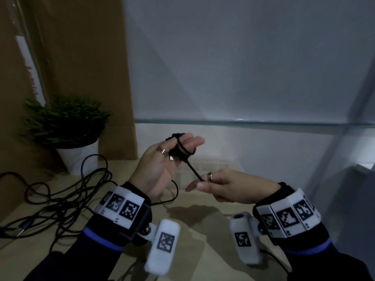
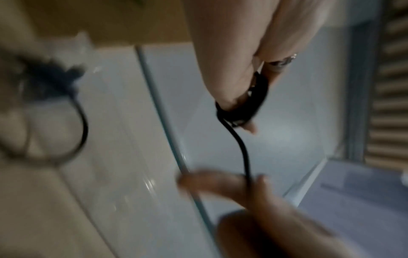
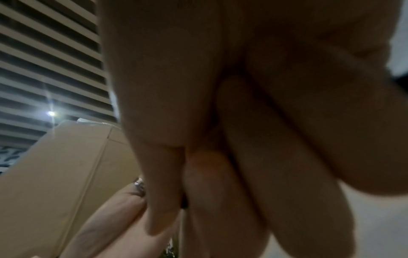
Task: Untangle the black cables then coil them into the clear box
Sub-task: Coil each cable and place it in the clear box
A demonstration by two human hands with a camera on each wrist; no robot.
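The clear box (image 1: 243, 122) stands beyond both sets of fingers; a loose tangle of black cables (image 1: 60, 195) sprawls outside the left hand (image 1: 160, 169), whose straight fingers carry a wound coil (image 1: 180, 149); the right hand (image 1: 229, 187) pinches the taut strand; light, limp cable, best gripped near the coil.
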